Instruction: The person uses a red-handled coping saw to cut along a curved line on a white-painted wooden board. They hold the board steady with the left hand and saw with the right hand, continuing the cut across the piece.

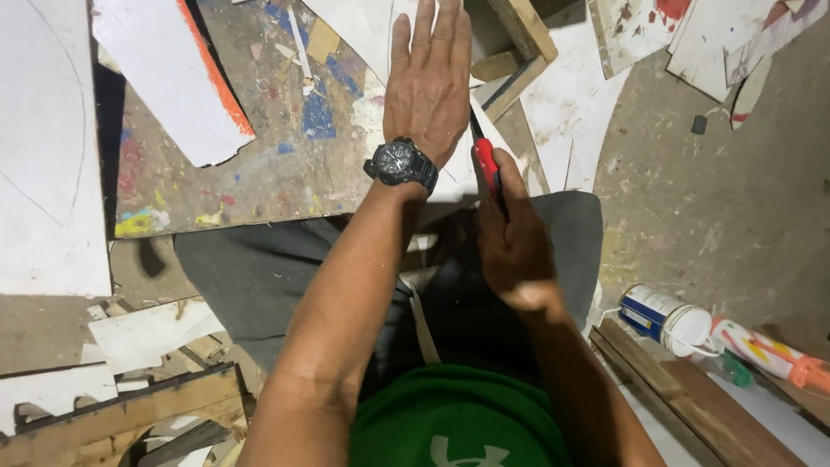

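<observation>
My left hand (430,82) lies flat, fingers together and stretched forward, pressing on a white sheet (553,112) on the floor. A black wristwatch (400,163) sits on that wrist. My right hand (512,238) is closed around a red utility knife (486,163), whose dark tip points forward right beside the left hand's edge and touches the white sheet. Both arms reach out over my grey trousers and green shirt.
A paint-stained board (259,147) lies left of the hands, with white panels (43,156) on it and beside it. A wooden frame (519,43) stands ahead. A blue-and-white jar (661,317), a tube and wooden planks (692,406) lie at right. Wood scraps (130,406) pile at lower left.
</observation>
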